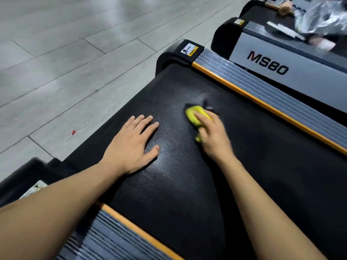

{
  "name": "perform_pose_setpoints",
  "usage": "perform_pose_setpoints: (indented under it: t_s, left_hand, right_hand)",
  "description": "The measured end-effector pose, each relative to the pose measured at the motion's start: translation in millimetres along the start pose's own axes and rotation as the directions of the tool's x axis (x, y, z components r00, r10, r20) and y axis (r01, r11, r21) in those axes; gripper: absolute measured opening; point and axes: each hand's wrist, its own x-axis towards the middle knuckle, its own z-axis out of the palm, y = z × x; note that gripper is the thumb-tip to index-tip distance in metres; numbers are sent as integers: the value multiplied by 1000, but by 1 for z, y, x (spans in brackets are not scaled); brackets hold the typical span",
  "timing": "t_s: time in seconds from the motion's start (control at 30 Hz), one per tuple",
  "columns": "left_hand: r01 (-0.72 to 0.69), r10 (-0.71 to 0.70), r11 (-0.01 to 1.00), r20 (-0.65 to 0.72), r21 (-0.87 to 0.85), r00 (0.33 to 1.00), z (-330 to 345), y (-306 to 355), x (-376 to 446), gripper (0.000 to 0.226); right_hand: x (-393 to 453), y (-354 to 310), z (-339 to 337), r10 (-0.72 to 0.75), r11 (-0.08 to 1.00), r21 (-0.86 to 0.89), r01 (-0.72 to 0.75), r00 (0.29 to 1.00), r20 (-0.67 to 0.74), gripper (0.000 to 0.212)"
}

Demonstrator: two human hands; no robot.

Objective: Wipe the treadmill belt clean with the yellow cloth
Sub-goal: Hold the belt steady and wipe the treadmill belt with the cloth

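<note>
my r hand (213, 136) grip's bunched round the yellow cloth (198, 116) on the treadmill belt (262, 156); l hand (131, 145) at its 9 o'clock, flat, fingers straight.

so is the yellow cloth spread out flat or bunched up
Bunched up. The yellow cloth shows as a small wad gripped under the right hand on the treadmill belt, not laid flat.

Belt (253, 156) open rightward — left hand (131, 145) blocks leftward

The right hand (212, 134), motion-blurred, covers most of the yellow cloth (197, 115). Items on the neighbouring treadmill (281, 66) are blurred, cut off by the frame edge.
</note>
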Motion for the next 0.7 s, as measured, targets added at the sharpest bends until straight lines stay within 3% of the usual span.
perform_pose_setpoints:
  t_s: [0.13, 0.27, 0.37, 0.47, 0.53, 0.63, 0.7]
  left_hand:
    - [14, -14, 1000, 9, 12, 1000, 1, 3, -4, 77]
    - [65, -67, 995, 32, 74, 997, -4, 3, -27, 77]
    - [92, -104, 987, 83, 132, 991, -17, -7, -54, 78]
    - [119, -142, 981, 150, 150, 978, -27, -9, -78, 83]
    - [128, -154, 981, 186, 145, 970, -27, -7, -85, 87]
    - [130, -157, 983, 221, 131, 963, -29, -9, -84, 91]
    - [136, -161, 983, 212, 124, 964, -31, -9, -84, 94]
  right_hand:
    - [-71, 68, -55, 194, 976, -68, -206, 969, -156, 51]
    - [-64, 54, -42, 312, 937, -70, -343, 908, -279, 46]
    - [-31, -8, 4, 172, 981, -44, -187, 956, -239, 56]
    - [19, -107, 55, -23, 998, -64, 16, 994, -106, 48]
    - [44, -159, 77, -81, 991, -106, 77, 996, -38, 48]
    - [43, -169, 75, -80, 989, -122, 84, 996, 36, 47]
    - [15, -145, 53, -91, 994, -65, 89, 996, -23, 52]
